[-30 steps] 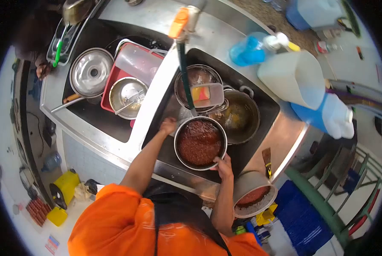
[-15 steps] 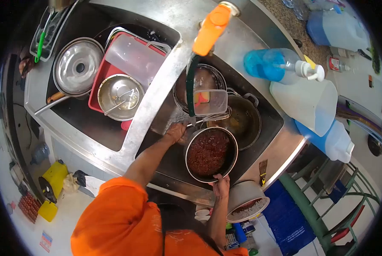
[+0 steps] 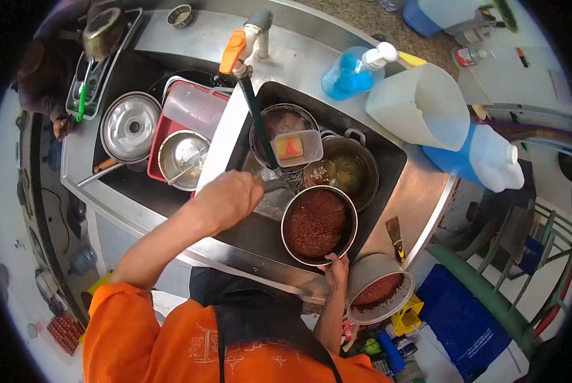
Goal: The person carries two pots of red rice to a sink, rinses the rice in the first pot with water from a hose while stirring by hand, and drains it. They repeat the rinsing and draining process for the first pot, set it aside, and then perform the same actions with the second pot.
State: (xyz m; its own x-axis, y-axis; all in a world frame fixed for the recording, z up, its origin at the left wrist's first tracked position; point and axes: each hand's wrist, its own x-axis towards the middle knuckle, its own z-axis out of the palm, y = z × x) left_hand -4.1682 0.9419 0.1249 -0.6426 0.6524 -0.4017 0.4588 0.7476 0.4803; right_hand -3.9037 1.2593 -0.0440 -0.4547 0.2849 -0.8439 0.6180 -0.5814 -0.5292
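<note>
My left hand [image 3: 230,199] is closed around a grey handle, raised over the sink's front side. Wires at the handle's far end look like those of a whisk [image 3: 296,179], though blurred. My right hand [image 3: 336,270] grips the lower rim of a round pot [image 3: 318,225] filled with reddish-brown, crumbly wet food. Behind that pot, a larger dark pot [image 3: 356,175] with murky residue sits in the sink. Beside it, a clear plastic container [image 3: 311,148] with a yellow-and-red piece inside rests over another round pot [image 3: 278,120].
An orange-handled tap [image 3: 233,51] with a dark hose hangs over the sink. The left basin holds a red tub [image 3: 155,163] and a lidded pan [image 3: 131,127]. At right stand a blue soap bottle [image 3: 346,73], a white jug [image 3: 420,105] and a scraper [image 3: 396,239]. A person's hand [image 3: 61,127] shows at upper left.
My left hand has risen towards the camera and moved left, bringing the whisk with it. The right hand keeps hold of the pot. The view has shifted, showing more of the other person.
</note>
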